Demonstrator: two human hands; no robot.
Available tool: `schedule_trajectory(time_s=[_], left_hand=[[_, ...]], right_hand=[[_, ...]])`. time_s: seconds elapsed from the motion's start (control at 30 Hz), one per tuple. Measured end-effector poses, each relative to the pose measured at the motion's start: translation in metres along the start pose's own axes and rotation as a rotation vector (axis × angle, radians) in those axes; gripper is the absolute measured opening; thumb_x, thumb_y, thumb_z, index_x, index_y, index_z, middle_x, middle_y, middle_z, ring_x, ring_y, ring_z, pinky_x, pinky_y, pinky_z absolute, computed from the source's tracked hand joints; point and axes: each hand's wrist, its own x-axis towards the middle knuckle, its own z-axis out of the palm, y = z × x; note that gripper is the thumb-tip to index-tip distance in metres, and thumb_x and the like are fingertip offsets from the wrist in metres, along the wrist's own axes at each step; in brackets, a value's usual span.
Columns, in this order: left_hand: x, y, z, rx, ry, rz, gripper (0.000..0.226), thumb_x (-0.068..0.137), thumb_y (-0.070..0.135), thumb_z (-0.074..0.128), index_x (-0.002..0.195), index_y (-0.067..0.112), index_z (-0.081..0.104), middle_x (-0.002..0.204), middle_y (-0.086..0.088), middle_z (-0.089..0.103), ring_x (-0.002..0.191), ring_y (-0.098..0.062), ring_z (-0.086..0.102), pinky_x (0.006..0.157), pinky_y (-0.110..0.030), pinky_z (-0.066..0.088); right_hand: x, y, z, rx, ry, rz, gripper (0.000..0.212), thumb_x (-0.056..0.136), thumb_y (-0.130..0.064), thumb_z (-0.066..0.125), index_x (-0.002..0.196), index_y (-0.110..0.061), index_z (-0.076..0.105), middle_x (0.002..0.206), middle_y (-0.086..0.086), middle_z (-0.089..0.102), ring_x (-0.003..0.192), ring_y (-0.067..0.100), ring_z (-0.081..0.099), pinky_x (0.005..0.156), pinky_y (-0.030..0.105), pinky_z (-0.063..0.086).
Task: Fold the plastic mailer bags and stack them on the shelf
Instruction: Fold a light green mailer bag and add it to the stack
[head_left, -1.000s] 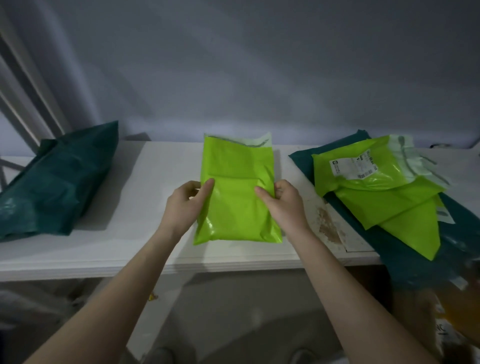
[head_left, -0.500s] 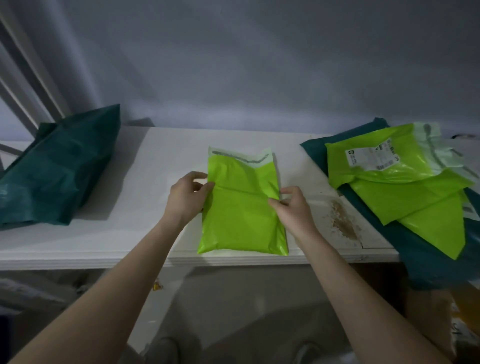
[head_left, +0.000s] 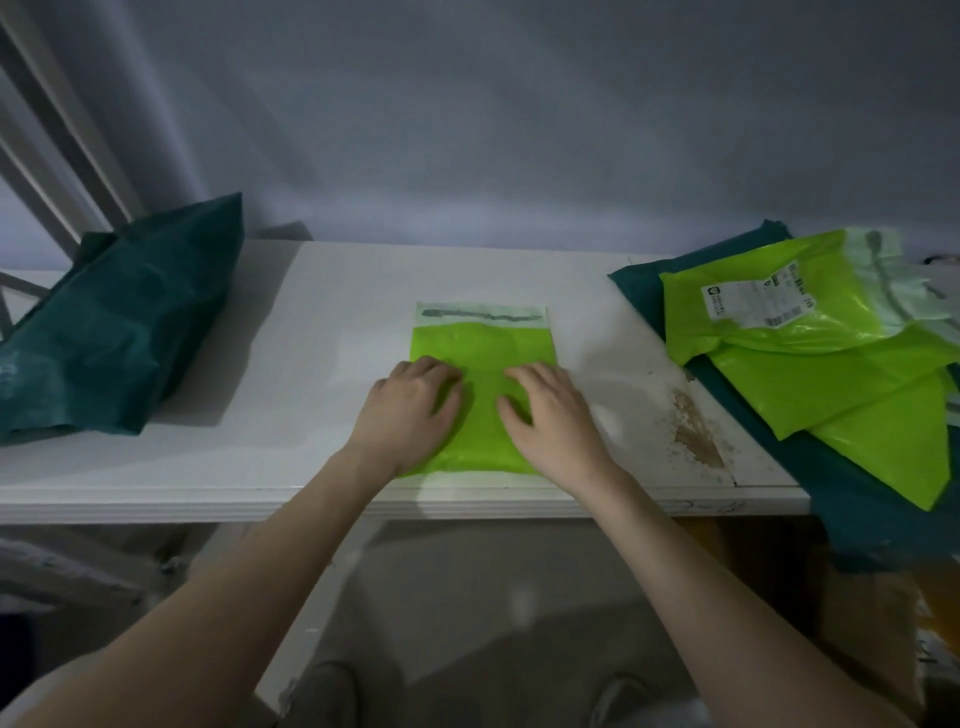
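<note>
A lime-green mailer bag (head_left: 480, 343) lies flat on the white shelf (head_left: 311, 395), its pale adhesive flap at the far end. My left hand (head_left: 408, 405) presses palm-down on the bag's left half. My right hand (head_left: 550, 410) presses flat on its right half, fingers spread. Both hands cover the bag's near part. To the right, several more lime-green mailers (head_left: 810, 353) lie in a loose pile, the top one bearing a white shipping label.
A dark green mailer (head_left: 114, 322) lies at the shelf's left end. Another dark green bag (head_left: 852, 499) sits under the lime pile and hangs over the right front edge. A brown chipped patch (head_left: 696, 431) marks the shelf. A grey wall rises behind.
The bag has gone from held at its side edges to lying flat on the shelf. Both hands moved from its edges onto its top and now press down.
</note>
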Motion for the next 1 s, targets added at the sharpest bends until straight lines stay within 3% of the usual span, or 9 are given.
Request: schedule_trajectory(time_s=[0.3, 0.5, 0.67, 0.83, 0.9, 1.0], left_hand=[[-0.004, 0.0, 0.008, 0.036, -0.135, -0.088, 0.05, 0.094, 0.048, 0.037, 0.139, 0.027, 0.036, 0.144, 0.007, 0.037, 0.133, -0.017, 0.03, 0.106, -0.038, 0.025], [0.002, -0.002, 0.002, 0.081, -0.211, -0.087, 0.053, 0.093, 0.053, 0.036, 0.141, 0.03, 0.032, 0.144, 0.004, 0.037, 0.133, -0.02, 0.033, 0.106, -0.039, 0.023], [0.019, -0.001, -0.012, -0.276, -0.167, -0.257, 0.05, 0.088, 0.054, 0.035, 0.13, 0.028, 0.044, 0.127, -0.004, 0.057, 0.121, -0.026, 0.046, 0.106, -0.041, 0.03], [0.065, -0.017, -0.011, -0.26, 0.056, -0.064, 0.041, 0.097, 0.032, 0.035, 0.129, 0.014, 0.051, 0.132, -0.009, 0.053, 0.125, -0.027, 0.045, 0.105, -0.04, 0.034], [0.081, -0.019, -0.004, -0.185, 0.046, 0.028, 0.039, 0.098, 0.022, 0.035, 0.133, 0.008, 0.048, 0.137, -0.011, 0.049, 0.127, -0.028, 0.043, 0.107, -0.036, 0.032], [0.094, -0.019, 0.012, -0.025, -0.089, 0.188, 0.056, 0.09, 0.03, 0.027, 0.137, 0.006, 0.044, 0.143, -0.011, 0.044, 0.132, -0.026, 0.04, 0.112, -0.032, 0.026]], right_hand=[[0.0, -0.002, -0.002, -0.065, -0.253, 0.041, 0.046, 0.097, -0.041, 0.034, 0.14, -0.024, 0.033, 0.146, -0.007, 0.036, 0.135, 0.015, 0.028, 0.107, 0.039, 0.023], [0.006, -0.001, -0.004, -0.138, -0.268, 0.06, 0.052, 0.094, -0.047, 0.037, 0.14, -0.023, 0.034, 0.146, -0.004, 0.037, 0.134, 0.02, 0.03, 0.107, 0.043, 0.025], [0.021, 0.001, -0.005, -0.085, -0.165, 0.081, 0.047, 0.094, -0.041, 0.041, 0.136, -0.019, 0.04, 0.14, 0.002, 0.045, 0.129, 0.024, 0.036, 0.103, 0.043, 0.031], [0.06, 0.013, -0.008, -0.042, 0.008, -0.08, 0.041, 0.096, -0.017, 0.044, 0.135, -0.007, 0.045, 0.138, 0.01, 0.048, 0.127, 0.027, 0.041, 0.105, 0.037, 0.034], [0.074, 0.018, -0.004, -0.051, 0.0, -0.1, 0.042, 0.098, -0.017, 0.041, 0.139, -0.006, 0.04, 0.144, 0.008, 0.043, 0.132, 0.023, 0.036, 0.109, 0.032, 0.027], [0.088, 0.023, 0.009, -0.062, -0.061, -0.128, 0.043, 0.1, -0.017, 0.037, 0.142, -0.007, 0.037, 0.149, 0.008, 0.037, 0.138, 0.02, 0.03, 0.112, 0.025, 0.017]])
